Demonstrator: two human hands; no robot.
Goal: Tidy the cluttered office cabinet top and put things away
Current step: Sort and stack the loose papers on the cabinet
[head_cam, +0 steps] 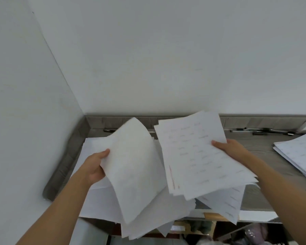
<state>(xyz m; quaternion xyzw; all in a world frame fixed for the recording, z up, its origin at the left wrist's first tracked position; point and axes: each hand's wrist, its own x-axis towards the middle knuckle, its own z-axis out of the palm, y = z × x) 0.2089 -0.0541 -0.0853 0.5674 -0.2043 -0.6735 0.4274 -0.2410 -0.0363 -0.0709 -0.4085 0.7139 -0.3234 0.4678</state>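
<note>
White sheets (136, 167) in left hand (94, 167), printed papers (198, 156) in right hand (231, 147).

White sheets (198, 156) with faint grey print and a red edge mark — grey wood-grain cabinet top (254, 149).

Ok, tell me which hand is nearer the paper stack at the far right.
Right. The right hand, holding printed sheets, is just left of that stack; the left hand, holding a curled sheet, is farther left.

Left hand (95, 165) grips sheet (136, 167); right hand (231, 147) grips stack (198, 156).
</note>
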